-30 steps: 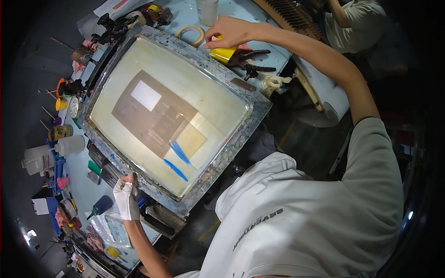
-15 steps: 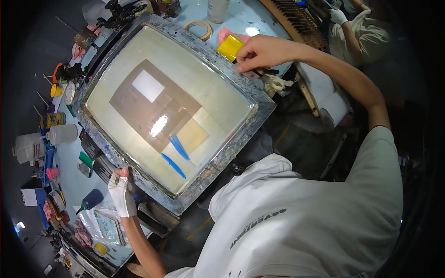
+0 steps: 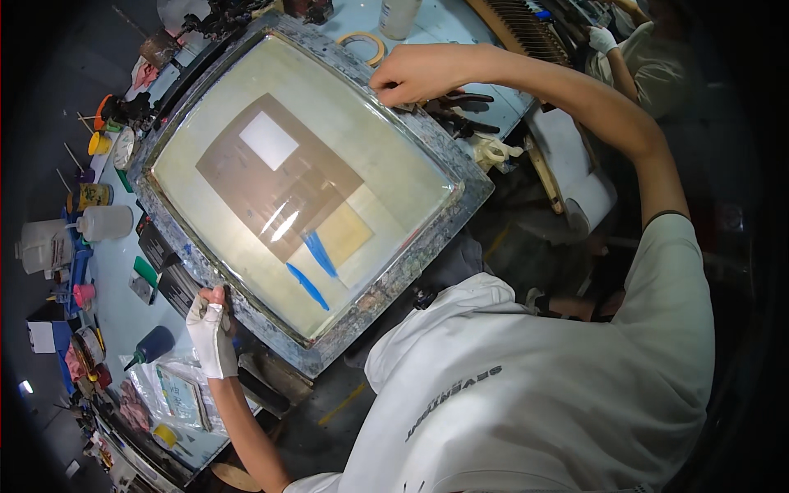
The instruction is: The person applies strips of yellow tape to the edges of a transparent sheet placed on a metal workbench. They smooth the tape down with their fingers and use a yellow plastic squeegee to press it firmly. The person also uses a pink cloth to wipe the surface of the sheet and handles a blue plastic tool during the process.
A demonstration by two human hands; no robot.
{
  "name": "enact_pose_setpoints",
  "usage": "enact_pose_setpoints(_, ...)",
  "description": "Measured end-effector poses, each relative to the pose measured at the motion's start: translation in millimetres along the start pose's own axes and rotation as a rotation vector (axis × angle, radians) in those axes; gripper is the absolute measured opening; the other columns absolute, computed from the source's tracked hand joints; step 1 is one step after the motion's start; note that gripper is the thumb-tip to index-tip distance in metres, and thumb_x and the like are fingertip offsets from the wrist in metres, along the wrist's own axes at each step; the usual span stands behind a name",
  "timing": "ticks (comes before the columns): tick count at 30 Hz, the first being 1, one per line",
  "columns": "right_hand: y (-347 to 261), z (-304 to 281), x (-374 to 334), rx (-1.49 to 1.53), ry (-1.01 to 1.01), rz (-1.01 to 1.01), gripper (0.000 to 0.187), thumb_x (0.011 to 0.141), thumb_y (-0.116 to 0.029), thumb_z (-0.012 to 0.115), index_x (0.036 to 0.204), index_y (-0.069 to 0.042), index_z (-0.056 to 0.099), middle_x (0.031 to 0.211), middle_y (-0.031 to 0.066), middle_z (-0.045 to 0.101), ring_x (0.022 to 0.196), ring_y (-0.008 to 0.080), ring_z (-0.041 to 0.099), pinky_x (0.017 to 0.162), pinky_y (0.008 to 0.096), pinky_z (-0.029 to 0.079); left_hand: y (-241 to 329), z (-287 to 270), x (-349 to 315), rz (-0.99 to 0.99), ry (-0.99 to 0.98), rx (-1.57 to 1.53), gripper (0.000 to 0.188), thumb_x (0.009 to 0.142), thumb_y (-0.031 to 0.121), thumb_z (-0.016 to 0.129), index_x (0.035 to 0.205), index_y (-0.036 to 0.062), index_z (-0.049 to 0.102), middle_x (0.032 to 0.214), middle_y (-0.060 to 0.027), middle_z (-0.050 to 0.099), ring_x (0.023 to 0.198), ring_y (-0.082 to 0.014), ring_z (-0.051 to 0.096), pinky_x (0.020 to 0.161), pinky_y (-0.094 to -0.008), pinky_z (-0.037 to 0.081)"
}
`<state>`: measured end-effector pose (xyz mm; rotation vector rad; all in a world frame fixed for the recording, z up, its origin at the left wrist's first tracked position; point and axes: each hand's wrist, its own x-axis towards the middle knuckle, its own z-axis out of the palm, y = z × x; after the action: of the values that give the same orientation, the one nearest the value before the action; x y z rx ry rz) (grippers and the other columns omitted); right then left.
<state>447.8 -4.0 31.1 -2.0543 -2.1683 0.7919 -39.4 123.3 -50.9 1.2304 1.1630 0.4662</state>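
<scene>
A printing screen (image 3: 353, 324) with a paint-stained frame lies tilted across the bench. Its pale mesh has a brown rectangle with a white patch, a yellowish square and two blue strips of tape. My left hand (image 3: 212, 335), in a white glove with bare fingertips, grips the frame's near left edge, thumb on top. My bare right hand (image 3: 419, 72) is closed at the far right edge of the frame; whatever its curled fingers hold is hidden. Black-handled tools (image 3: 468, 111) lie beside that wrist. A roll of tan tape (image 3: 363, 48) sits just beyond it.
Left on the bench are a white plastic bottle (image 3: 105, 222), a dark squeeze bottle (image 3: 152, 345) and a plastic-wrapped packet (image 3: 181, 394). A clear bottle (image 3: 399, 18) stands at the back, near a wooden rack (image 3: 526, 29). Another person's gloved hand (image 3: 602, 39) shows at upper right.
My right hand has moved left and away along the frame's edge. The yellow piece beside it is now out of sight. My left hand keeps its grip; the view has shifted slightly.
</scene>
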Motion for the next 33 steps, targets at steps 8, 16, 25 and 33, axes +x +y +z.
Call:
enact_pose_setpoints(8,-12,-12,-11,-0.005,-0.466,0.155,0.032,0.098,-0.026,0.059,0.081,0.0,0.069,0.063,0.0082,0.063,0.057,0.0166,0.064,0.056,0.035,0.051,3,4,-3,0.004,-0.02,-0.03,0.03,0.1,0.026,0.071,0.079,0.016,0.053,0.062,0.0097,0.042,0.049,-0.0012,0.032,0.044,-0.0213,0.023)
enact_pose_setpoints(16,40,-5,42,-0.3,0.283,-0.144,0.039,0.098,-0.043,0.064,0.091,-0.006,0.068,0.09,0.0133,0.069,0.091,0.0331,0.066,0.078,0.045,0.052,28,-7,-3,0.215,0.026,0.194,0.024,0.1,0.019,0.072,0.081,0.0098,0.06,0.067,0.0081,0.049,0.057,-0.0015,0.038,0.052,-0.0206,0.027)
enact_pose_setpoints(25,-4,7,31,0.474,0.072,-0.093,0.029,0.094,-0.033,0.073,0.093,-0.004,0.069,0.096,0.0075,0.072,0.083,0.0193,0.066,0.077,0.0351,0.052,64,-29,-38,0.402,0.237,0.255,0.022,0.103,0.016,0.067,0.084,0.0095,0.058,0.071,0.007,0.046,0.061,-0.0023,0.036,0.055,-0.0211,0.025)
enact_pose_setpoints(33,-26,53,-100,1.146,-0.322,0.446,0.036,0.102,-0.034,0.065,0.104,0.002,0.062,0.104,0.0142,0.074,0.06,0.0129,0.07,0.038,0.0211,0.047,32,12,-109,0.018,-0.058,0.211,0.03,0.102,0.021,0.067,0.08,0.0109,0.05,0.066,0.0029,0.049,0.056,-0.0054,0.039,0.052,-0.023,0.029)
